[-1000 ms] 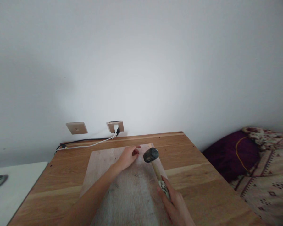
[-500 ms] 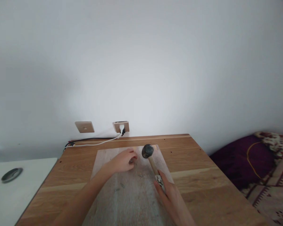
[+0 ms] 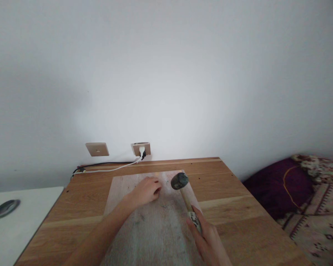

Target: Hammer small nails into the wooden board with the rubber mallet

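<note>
My right hand (image 3: 208, 236) is wrapped round the pale handle of a mallet (image 3: 179, 181). The mallet's black head is held above the right side of a worn, whitish wooden board (image 3: 155, 236). Toward the board's far end, my left hand (image 3: 147, 191) rests with its fingers curled and pressed together. Whatever those fingers may hold is hidden. Small scraps or marks show on the board just in front of the left hand.
The board lies on a wooden tabletop (image 3: 227, 214) against a white wall. A white cable (image 3: 111, 170) runs to a wall socket (image 3: 145, 149). At left is a white surface with a dark oval object (image 3: 6, 208); at right, purple fabric (image 3: 283, 188).
The mallet and my right hand have shifted slightly right, and the mallet's head has tilted. My left fingers have turned down, so the small shiny thing seen at them earlier no longer shows.
</note>
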A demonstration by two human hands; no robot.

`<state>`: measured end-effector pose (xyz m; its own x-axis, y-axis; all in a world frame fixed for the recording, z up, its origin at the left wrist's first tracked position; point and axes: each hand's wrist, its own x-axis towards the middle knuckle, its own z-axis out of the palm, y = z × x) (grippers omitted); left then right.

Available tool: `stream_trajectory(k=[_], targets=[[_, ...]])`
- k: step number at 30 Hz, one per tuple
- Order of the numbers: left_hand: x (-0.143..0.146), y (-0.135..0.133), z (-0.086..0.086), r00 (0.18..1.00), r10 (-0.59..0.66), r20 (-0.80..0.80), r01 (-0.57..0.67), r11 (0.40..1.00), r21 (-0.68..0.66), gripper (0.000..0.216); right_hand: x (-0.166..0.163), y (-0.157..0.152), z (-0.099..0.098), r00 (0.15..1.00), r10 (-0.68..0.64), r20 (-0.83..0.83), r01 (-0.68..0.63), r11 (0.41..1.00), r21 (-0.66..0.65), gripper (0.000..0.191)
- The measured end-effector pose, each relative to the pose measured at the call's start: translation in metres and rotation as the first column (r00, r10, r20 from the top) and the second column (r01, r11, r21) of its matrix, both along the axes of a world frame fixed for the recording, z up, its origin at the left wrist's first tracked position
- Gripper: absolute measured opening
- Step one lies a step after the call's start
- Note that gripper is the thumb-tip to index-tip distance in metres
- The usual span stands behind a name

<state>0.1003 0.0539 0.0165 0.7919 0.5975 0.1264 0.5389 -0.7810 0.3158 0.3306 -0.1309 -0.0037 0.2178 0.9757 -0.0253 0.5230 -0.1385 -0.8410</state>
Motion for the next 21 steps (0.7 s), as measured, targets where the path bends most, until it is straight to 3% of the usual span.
stream_trajectory(k=[4,8,17,21], targets=[[-0.002,-0.004,0.01,0.997,-0.073,-0.032,0.073,0.997,0.002,0.019,-0.002,-0.001,0.002,0.999,-0.033,0.004,0.033,0.999,-0.014,0.07],[-0.005,-0.006,0.016,0.996,-0.072,-0.051,0.07,0.997,-0.039,0.023,-0.002,-0.004,0.0,1.0,-0.014,0.013,0.014,0.998,-0.055,0.068],[-0.009,-0.012,0.015,0.993,-0.064,-0.103,0.051,0.991,-0.122,0.019,0.008,-0.006,-0.024,1.0,0.014,0.015,-0.012,0.989,-0.148,0.073],[-0.004,-0.015,0.015,0.982,-0.09,-0.166,0.087,0.996,-0.025,0.015,0.006,-0.006,-0.021,0.998,0.067,-0.011,-0.068,0.986,-0.153,0.073]])
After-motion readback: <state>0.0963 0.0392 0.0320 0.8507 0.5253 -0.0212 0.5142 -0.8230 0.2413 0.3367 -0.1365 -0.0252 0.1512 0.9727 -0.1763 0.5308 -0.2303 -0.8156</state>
